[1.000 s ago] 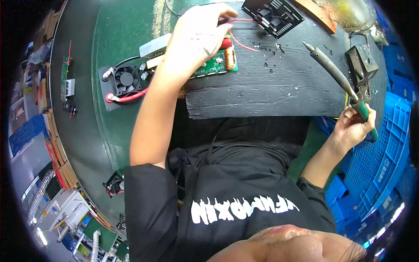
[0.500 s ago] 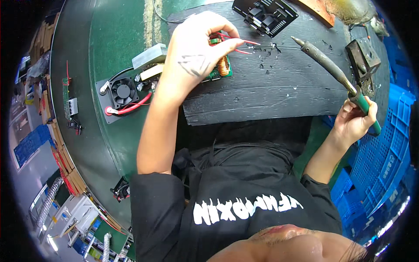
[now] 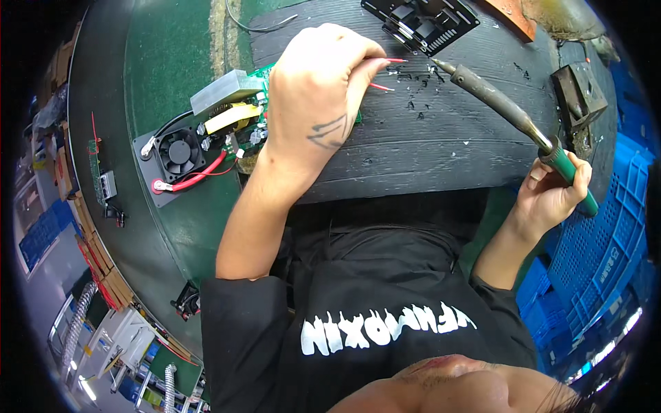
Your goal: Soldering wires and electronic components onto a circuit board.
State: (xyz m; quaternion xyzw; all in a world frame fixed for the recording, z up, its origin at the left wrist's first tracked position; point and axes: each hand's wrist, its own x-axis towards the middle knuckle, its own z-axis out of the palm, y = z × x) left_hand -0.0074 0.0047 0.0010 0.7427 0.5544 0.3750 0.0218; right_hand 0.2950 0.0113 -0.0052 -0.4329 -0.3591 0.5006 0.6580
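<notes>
My left hand (image 3: 313, 89) is closed in a pinch, with a thin red wire (image 3: 396, 60) poking out past the fingertips. A second red wire end (image 3: 381, 87) shows just below it. Beneath that hand lies a green circuit board (image 3: 261, 74), largely hidden, with a metal heat sink (image 3: 224, 93) and a black fan (image 3: 180, 153) at its left. My right hand (image 3: 547, 196) grips the green handle of a soldering iron (image 3: 492, 96). The iron slants up and left, its tip a short way right of the red wire and apart from it.
A black slotted panel (image 3: 441, 27) lies at the far side of the dark wooden board (image 3: 441, 151), near scattered black scraps. At the right stand a metal block holder (image 3: 578, 96) and blue crates (image 3: 599, 241). Another circuit board (image 3: 102, 172) rests far left.
The soldering iron's tip has moved left, closer to the red wires. My left hand has turned and covers more of the circuit board; the board and fan sit slightly further left in view.
</notes>
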